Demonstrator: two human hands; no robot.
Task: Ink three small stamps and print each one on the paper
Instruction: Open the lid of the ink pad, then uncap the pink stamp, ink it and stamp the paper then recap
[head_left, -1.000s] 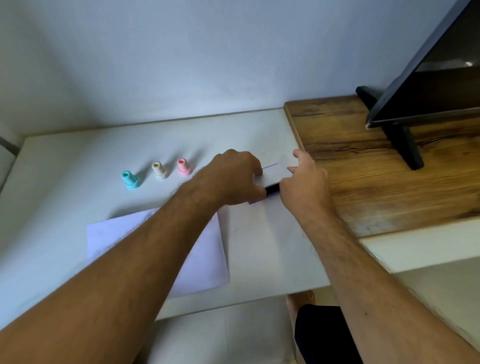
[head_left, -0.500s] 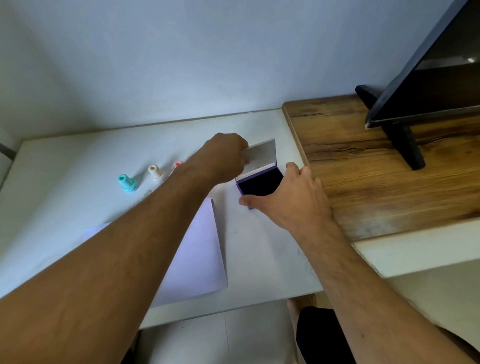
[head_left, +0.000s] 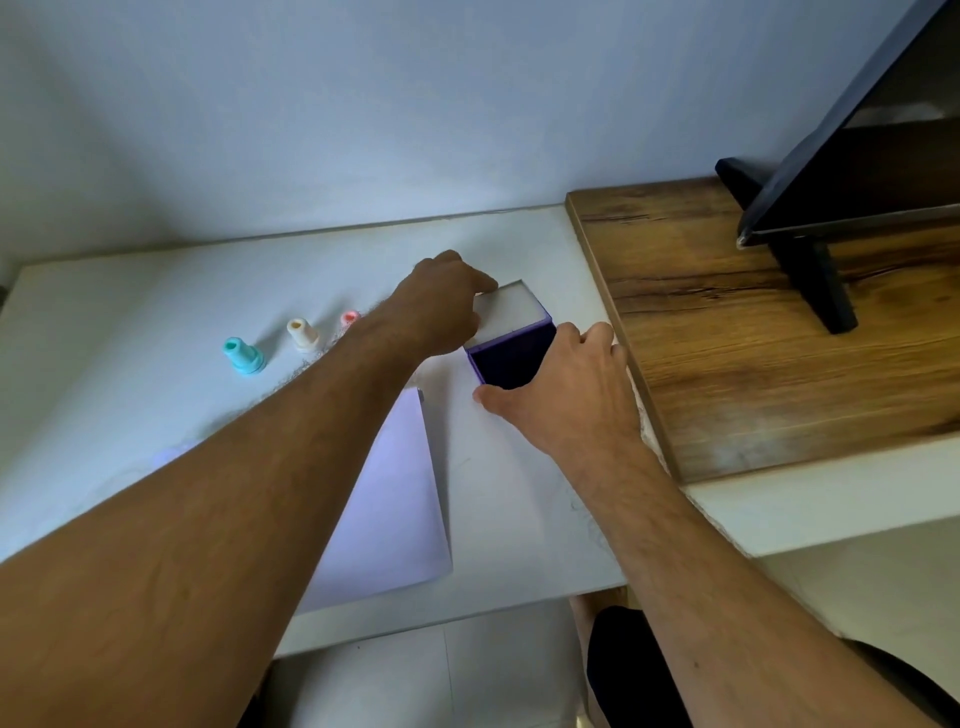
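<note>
1. Head view, ink pad (head_left: 511, 358): it is seen open on the white table (head_left: 130, 312), dark ink face up, with its pale lid (head_left: 511, 309) folded back behind it
2. Left hand (head_left: 441, 304): its fingers are laid on the lid's left edge; whether they curl round it cannot be told
3. Right hand (head_left: 566, 395): it is cupped round the pad's right and near sides, thumb against the near corner, so the pad is steadied
4. Stamps: teal (head_left: 243, 356), cream (head_left: 302, 334) and pink (head_left: 349, 318) are stood upright in a row left of the pad, untouched; the pink one is partly hidden by the left forearm
5. Handling, as judged: the stamps are taken to be light, rigid plastic, easily tipped; a pinch at the narrow neck is advised. The ink face is likely to smear
6. Paper (head_left: 395, 493): a thin sheet is laid flat near the front edge, partly covered by the forearm; it is expected to slide unless held
7. Room: a wooden board (head_left: 779, 338) abuts the table on the right and bears a dark monitor (head_left: 857, 171); a plain wall stands behind
</note>
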